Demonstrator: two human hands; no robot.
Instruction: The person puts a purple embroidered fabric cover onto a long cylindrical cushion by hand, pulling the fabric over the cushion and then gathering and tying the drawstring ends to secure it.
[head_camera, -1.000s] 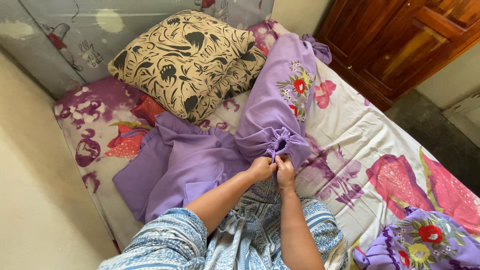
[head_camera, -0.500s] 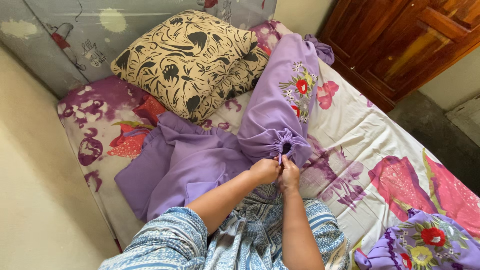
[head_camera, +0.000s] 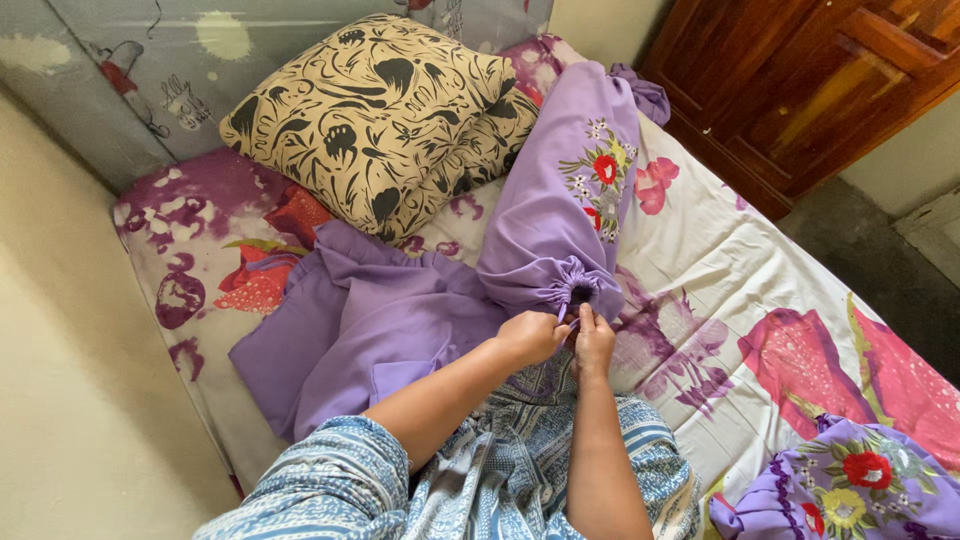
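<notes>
1. The left hand (head_camera: 528, 338) and the right hand (head_camera: 594, 342) are together at the near end of a long purple bolster (head_camera: 565, 215). Both are closed, and the fingers of each pinch the thin drawstring (head_camera: 573, 310) at the gathered mouth of the cover.
2. The gathered opening (head_camera: 578, 292) is puckered into a small dark hole, just above the fingertips and touching them.
3. The bolster lies on the bed (head_camera: 760, 290). Its long axis runs away from the person, from the hands up toward the head of the bed, leaning a little to the right. Embroidered red flowers (head_camera: 603, 170) are on its upper side.
4. The far end of the bolster is well apart from both hands; only the near end is within reach. The two hands seem equally near to it, the left coming from the left side, the right from below.
5. A loose purple cloth (head_camera: 350, 340) lies spread just to the left of the bolster, beside the left forearm.
6. A beige pillow with black pattern (head_camera: 375, 110) rests at the head of the bed, touching the bolster's left side.
7. Another purple embroidered cushion (head_camera: 850, 490) is at the lower right, well apart from the hands.
</notes>
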